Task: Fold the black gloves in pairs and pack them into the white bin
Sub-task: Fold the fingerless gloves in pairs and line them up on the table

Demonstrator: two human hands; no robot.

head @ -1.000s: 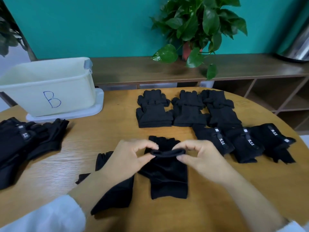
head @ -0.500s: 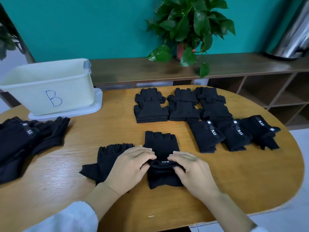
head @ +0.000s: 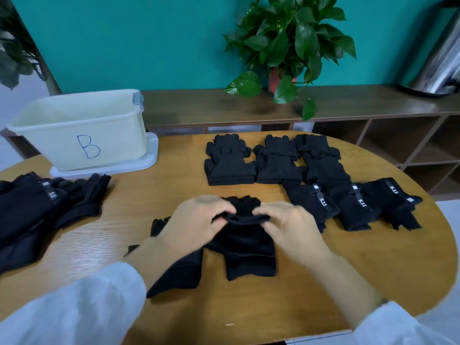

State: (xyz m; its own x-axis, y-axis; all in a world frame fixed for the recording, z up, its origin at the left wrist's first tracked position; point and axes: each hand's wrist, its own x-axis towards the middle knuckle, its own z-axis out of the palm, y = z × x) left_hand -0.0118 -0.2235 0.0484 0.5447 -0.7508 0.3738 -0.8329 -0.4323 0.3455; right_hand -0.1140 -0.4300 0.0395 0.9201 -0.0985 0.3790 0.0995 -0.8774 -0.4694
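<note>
While hands [head: 245, 226] pinch it, glove [head: 249, 252] points away.

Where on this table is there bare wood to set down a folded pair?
Bare wood lies between the white bin and the folded stacks, and along the near edge right of the right hand. The far right is crowded with gloves, the left edge with a loose pile.
</note>
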